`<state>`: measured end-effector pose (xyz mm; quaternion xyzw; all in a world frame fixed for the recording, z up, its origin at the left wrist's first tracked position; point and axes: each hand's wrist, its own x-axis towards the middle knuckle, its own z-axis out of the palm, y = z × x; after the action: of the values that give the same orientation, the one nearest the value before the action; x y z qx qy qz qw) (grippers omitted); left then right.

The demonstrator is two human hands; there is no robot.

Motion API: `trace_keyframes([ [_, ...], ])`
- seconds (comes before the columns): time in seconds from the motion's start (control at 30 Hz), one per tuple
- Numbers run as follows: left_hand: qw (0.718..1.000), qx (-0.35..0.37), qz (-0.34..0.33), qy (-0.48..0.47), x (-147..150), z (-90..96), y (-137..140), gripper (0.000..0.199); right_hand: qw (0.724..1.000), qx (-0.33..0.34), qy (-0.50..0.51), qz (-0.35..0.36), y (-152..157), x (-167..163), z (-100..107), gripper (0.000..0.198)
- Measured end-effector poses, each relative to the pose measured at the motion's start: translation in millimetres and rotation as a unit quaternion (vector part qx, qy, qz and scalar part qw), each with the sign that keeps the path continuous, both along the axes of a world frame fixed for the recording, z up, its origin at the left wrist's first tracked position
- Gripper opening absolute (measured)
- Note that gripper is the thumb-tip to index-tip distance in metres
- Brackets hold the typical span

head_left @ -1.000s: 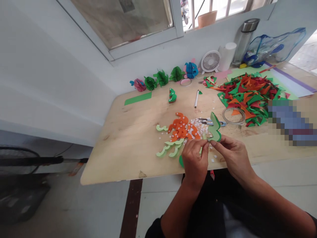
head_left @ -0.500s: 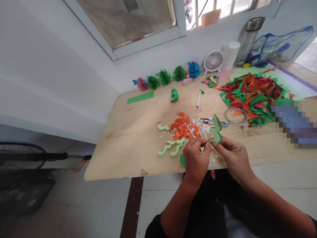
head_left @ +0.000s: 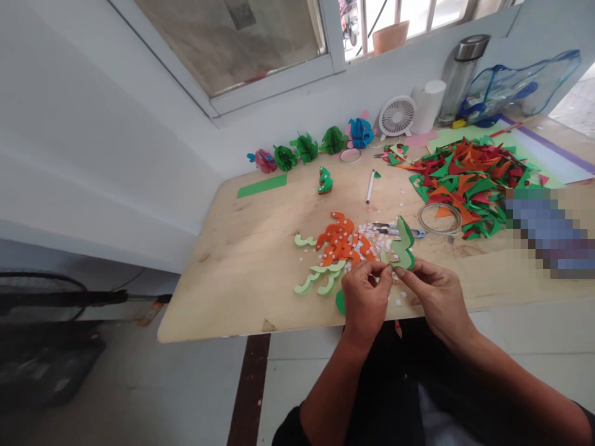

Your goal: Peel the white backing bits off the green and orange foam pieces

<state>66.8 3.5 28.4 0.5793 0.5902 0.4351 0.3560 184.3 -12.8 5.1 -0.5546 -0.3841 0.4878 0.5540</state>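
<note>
Near the table's front edge my right hand (head_left: pixel 434 288) pinches a wavy green paper cutout (head_left: pixel 402 248), light green on one face and darker along its edge. Close beside it, my left hand (head_left: pixel 369 288) is closed, thumb against forefinger, at the cutout's lower end; what lies between those fingertips is too small to tell. Orange wavy paper pieces (head_left: pixel 341 238) dotted with small white squares lie just beyond the hands. Light green wavy strips (head_left: pixel 320 275) rest to their left. White paper bits (head_left: pixel 372 238) are scattered around blue-handled snips (head_left: pixel 395 230).
A heap of red, orange and green scraps (head_left: pixel 474 179) covers the right side, with a tape roll (head_left: pixel 440 218) before it. Folded paper figures (head_left: pixel 307 147), a small fan (head_left: pixel 397 116) and a bottle (head_left: pixel 462 80) line the wall. A white pen (head_left: pixel 370 186) lies mid-table.
The view has shifted slightly. Both hands stay together at the green cutout, with the fingers barely moved.
</note>
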Motion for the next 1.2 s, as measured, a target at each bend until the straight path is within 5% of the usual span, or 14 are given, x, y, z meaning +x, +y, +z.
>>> trace_keyframes([
  [0.47, 1.0, 0.0, -0.02, -0.012, 0.4, 0.2, -5.4, 0.012, 0.997, -0.01, 0.077, -0.013, -2.4, 1.0, 3.0, 0.015],
  [0.8, 0.998, 0.054, -0.017, 0.036, -1.0, 1.6, -10.3, 0.011, 0.978, 0.104, -0.175, -0.041, -5.1, 2.9, 0.5, 0.017],
  [1.2, 0.999, -0.006, -0.048, -0.001, -3.7, 3.2, -3.2, 0.014, 0.957, 0.171, -0.231, -0.033, -5.7, -1.3, 5.3, 0.015],
])
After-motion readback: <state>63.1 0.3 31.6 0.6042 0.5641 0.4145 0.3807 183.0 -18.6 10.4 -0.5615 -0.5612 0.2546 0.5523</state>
